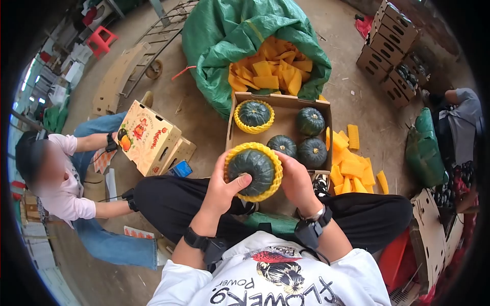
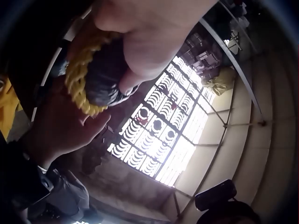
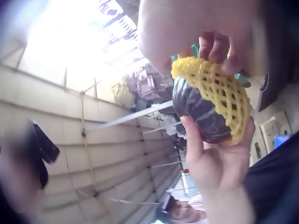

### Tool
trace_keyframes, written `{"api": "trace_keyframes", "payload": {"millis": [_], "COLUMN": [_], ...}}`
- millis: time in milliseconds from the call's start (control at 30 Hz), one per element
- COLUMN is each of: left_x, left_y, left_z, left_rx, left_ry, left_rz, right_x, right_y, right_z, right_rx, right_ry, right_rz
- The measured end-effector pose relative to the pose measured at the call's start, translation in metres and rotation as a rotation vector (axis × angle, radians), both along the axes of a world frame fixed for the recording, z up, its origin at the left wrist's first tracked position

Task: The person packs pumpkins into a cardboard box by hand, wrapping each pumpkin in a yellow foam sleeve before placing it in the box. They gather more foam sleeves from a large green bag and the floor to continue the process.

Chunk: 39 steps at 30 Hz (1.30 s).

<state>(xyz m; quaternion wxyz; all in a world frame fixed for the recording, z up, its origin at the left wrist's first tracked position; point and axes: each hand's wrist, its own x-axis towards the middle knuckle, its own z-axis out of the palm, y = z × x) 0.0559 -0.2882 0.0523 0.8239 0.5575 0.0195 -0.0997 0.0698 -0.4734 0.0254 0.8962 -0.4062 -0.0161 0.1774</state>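
Holding a part-netted pumpkin (image 1: 255, 166), with the open box (image 1: 284, 121) at one o'clock.
Grips with curled fingers of the left hand (image 1: 220, 189) and right hand (image 1: 297, 184), pressing bare rind from seven o'clock. Risks losing the pumpkin out of the yellow net (image 1: 276, 176) by tipping or squeezing unevenly, then bruising it against bare pumpkins (image 1: 283, 146) toward one o'clock.

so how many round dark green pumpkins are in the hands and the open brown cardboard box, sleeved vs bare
Round dark green pumpkins in yellow mesh sleeves: 2
Bare round dark green pumpkins: 3
Total: 5
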Motion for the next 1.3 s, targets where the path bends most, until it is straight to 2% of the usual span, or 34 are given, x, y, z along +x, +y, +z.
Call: {"api": "trace_keyframes", "payload": {"millis": [33, 67, 100, 133, 167, 200, 267, 333, 367, 400, 433, 467, 500, 533, 600, 667, 733, 767, 800, 867, 933, 967, 1000, 1067, 1100, 1133, 1200, 1233, 1300], "left_x": [-0.001, -0.004, -0.006, -0.006, -0.004, 0.0, 0.003, 0.028, 0.044, 0.057, 0.071, 0.084, 0.09, 0.095, 0.095, 0.082, 0.08, 0.083, 0.086, 0.091, 0.091, 0.091, 0.091, 0.098, 0.099, 0.097, 0.096, 0.098, 0.095], "left_y": [-0.001, -0.003, -0.004, -0.004, -0.003, -0.004, -0.007, 0.002, 0.008, 0.012, 0.014, 0.014, 0.007, 0.002, -0.006, -0.002, -0.011, -0.016, -0.016, -0.017, -0.02, -0.021, -0.021, -0.021, -0.021, -0.022, -0.022, -0.022, -0.023], "left_z": [0.001, -0.008, -0.003, 0.002, 0.009, 0.021, 0.032, 0.022, 0.014, 0.005, -0.004, -0.008, -0.003, -0.014, -0.029, -0.043, -0.047, -0.047, -0.051, -0.062, -0.066, -0.069, -0.07, -0.066, -0.064, -0.064, -0.061, -0.06, -0.062], "left_rx": [-0.076, 0.193, 0.706, 1.218, 1.446, 1.452, 1.343, 1.195, 1.175, 1.15, 1.061, 0.972, 1.006, 1.075, 1.381, 1.501, 1.543, 1.574, 1.573, 1.592, 1.61, 1.612, 1.614, 1.634, 1.653, 1.651, 1.675, 1.678, 1.713], "left_ry": [0.111, 0.04, -0.137, -0.32, -0.496, -0.497, -0.674, -0.634, -0.629, -0.616, -0.563, -0.511, -0.506, -0.569, -0.737, -0.668, -0.657, -0.547, -0.541, -0.504, -0.514, -0.535, -0.553, -0.504, -0.457, -0.454, -0.449, -0.456, -0.502], "left_rz": [-0.069, -0.125, -0.104, -0.071, 0.011, 0.007, -0.378, -0.241, -0.136, -0.032, 0.073, 0.175, 0.175, 0.19, 0.119, -0.05, -0.153, -0.232, -0.233, -0.094, -0.086, -0.061, -0.035, -0.102, -0.166, -0.163, -0.211, -0.213, -0.21], "right_x": [-0.002, -0.003, -0.005, -0.005, -0.005, -0.002, 0.006, 0.028, 0.05, 0.079, 0.101, 0.116, 0.128, 0.137, 0.155, 0.152, 0.145, 0.145, 0.146, 0.15, 0.155, 0.158, 0.167, 0.187, 0.194, 0.191, 0.182, 0.18, 0.182], "right_y": [0.005, 0.013, 0.019, 0.02, 0.021, 0.023, 0.031, 0.036, 0.024, 0.016, 0.018, 0.02, 0.025, 0.036, 0.044, 0.034, 0.031, 0.03, 0.029, 0.025, 0.02, 0.015, 0.009, 0.001, 0.003, 0.01, 0.023, 0.025, 0.028], "right_z": [-0.005, -0.008, -0.016, -0.021, -0.025, -0.026, -0.005, -0.009, -0.002, 0.002, -0.01, -0.01, -0.017, -0.036, -0.066, -0.042, -0.055, -0.059, -0.06, -0.062, -0.063, -0.063, -0.068, -0.086, -0.073, -0.071, -0.066, -0.058, -0.063], "right_rx": [0.177, 0.356, 0.481, 0.476, 0.46, 0.447, 0.291, 0.03, -0.541, -1.03, -1.392, -1.606, -1.767, -2.032, -1.932, -1.811, -1.771, -1.767, -1.772, -1.78, -1.661, -1.598, -1.6, -1.238, -1.085, -1.086, -1.346, -1.253, -1.247], "right_ry": [0.162, 0.32, 0.4, 0.372, 0.398, 0.422, 0.385, 0.21, -0.158, -0.294, -0.541, -0.657, -0.712, -0.777, -0.755, -0.722, -0.841, -0.841, -0.88, -0.914, -0.949, -0.88, -0.881, -0.824, -0.568, -0.57, -0.244, -0.204, -0.397], "right_rz": [0.027, 0.052, 0.069, 0.121, 0.146, 0.172, 0.183, 0.117, 0.152, 0.198, -0.075, -0.212, -0.118, -0.087, -0.03, 0.013, -0.129, -0.113, -0.09, -0.078, 0.019, 0.116, 0.116, 0.089, 0.094, 0.098, -0.135, -0.1, -0.064]}}
